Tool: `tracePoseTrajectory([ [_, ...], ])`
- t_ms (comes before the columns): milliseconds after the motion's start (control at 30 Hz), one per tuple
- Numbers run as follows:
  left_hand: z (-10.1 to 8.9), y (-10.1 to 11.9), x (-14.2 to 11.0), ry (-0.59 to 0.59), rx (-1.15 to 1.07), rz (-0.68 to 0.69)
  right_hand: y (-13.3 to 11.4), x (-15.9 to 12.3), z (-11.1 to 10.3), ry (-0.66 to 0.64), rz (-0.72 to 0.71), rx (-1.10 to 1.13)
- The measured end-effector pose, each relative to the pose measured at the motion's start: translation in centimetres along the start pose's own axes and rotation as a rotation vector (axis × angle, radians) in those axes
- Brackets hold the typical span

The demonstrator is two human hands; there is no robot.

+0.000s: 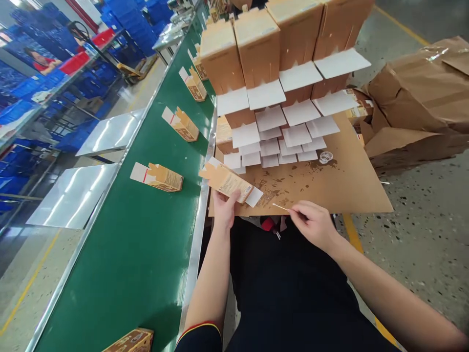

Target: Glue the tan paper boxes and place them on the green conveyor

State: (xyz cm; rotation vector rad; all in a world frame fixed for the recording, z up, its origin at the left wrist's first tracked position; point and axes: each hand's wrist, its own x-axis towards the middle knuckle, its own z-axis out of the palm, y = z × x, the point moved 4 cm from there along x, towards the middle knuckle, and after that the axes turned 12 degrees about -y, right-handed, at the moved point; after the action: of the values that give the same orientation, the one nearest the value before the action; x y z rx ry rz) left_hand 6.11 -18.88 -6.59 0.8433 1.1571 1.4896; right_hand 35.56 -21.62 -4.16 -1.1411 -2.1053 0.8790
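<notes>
In my left hand [226, 208] is a tan printed carton [227, 183], tilted over the near left corner of a brown cardboard sheet [355, 188]. The carton's white end flap [254, 196] points toward my right hand. Pinched between the fingers of my right hand [311, 220] is a thin cotton swab [280, 207], its pale tip a little apart from the flap. Dark wet-looking spots mark the sheet beyond it. A small clear round container [325, 157] sits on the sheet, near stacked cartons [256, 46] whose white flaps stick out toward me.
To my left runs a green conveyor belt [146, 259] carrying several spaced cartons [164, 178]. A large brown paper-wrapped bundle [421, 107] lies on the right. Metal panels [73, 193] and blue bins [120, 19] stand past the belt, where a person in red [42, 61] sits.
</notes>
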Motion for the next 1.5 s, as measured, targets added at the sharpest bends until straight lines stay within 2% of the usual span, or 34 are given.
tracePoseTrajectory([
  [67, -0.1, -1.3, -0.2, 0.016, 0.017, -0.024, 0.4, 1.7, 2.2, -0.032, -0.034, -0.037],
  [167, -0.3, -1.7, 0.2, 0.028, 0.023, -0.030, 1.4, 3.7, 4.4, -0.075, -0.044, -0.107],
  [333, -0.5, -1.7, 0.1, 0.041, 0.049, -0.021, 2.0, 4.9, 6.1, -0.172, -0.019, -0.215],
  [500, -0.3, -1.8, 0.0, 0.004, 0.110, 0.002, 0.6, 4.5, 6.9, -0.212, -0.082, -0.195],
  [567, 0.1, -1.7, -0.2, -0.017, 0.154, 0.025, 0.1, 3.8, 6.5, -0.187, -0.108, -0.151],
  [667, 0.9, -1.5, -1.1, -0.032, 0.281, 0.092, -0.1, 2.4, 4.5, -0.091, -0.110, -0.078],
  [833, 2.1, -1.9, -3.1, 0.007, 0.575, 0.191, 0.9, -0.2, 0.3, 0.040, -0.024, -0.037],
  [933, 2.5, -2.0, -3.4, -0.013, 0.667, 0.208, 1.1, -1.2, -1.3, 0.081, 0.028, -0.056],
  [1033, 2.6, -2.1, -3.3, -0.014, 0.715, 0.191, 0.7, -1.6, -1.8, 0.086, 0.044, -0.060],
  [1200, 3.1, -2.4, -3.0, -0.039, 0.719, 0.153, 0.0, -1.3, -1.3, 0.053, -0.013, -0.007],
  [1267, 2.1, -2.0, -2.8, 0.010, 0.694, 0.177, 0.3, -1.4, -1.5, 0.063, 0.001, -0.004],
  [1333, -0.7, -0.7, -2.5, 0.147, 0.674, 0.230, 1.0, -1.8, -2.1, 0.083, 0.030, -0.014],
  [1433, -7.7, 2.4, -2.4, 0.413, 0.663, 0.330, 2.0, -2.4, -3.1, 0.119, 0.056, -0.020],
  [1500, -12.8, 4.4, -2.4, 0.537, 0.677, 0.339, 2.3, -2.4, -3.6, 0.140, 0.048, -0.007],
])
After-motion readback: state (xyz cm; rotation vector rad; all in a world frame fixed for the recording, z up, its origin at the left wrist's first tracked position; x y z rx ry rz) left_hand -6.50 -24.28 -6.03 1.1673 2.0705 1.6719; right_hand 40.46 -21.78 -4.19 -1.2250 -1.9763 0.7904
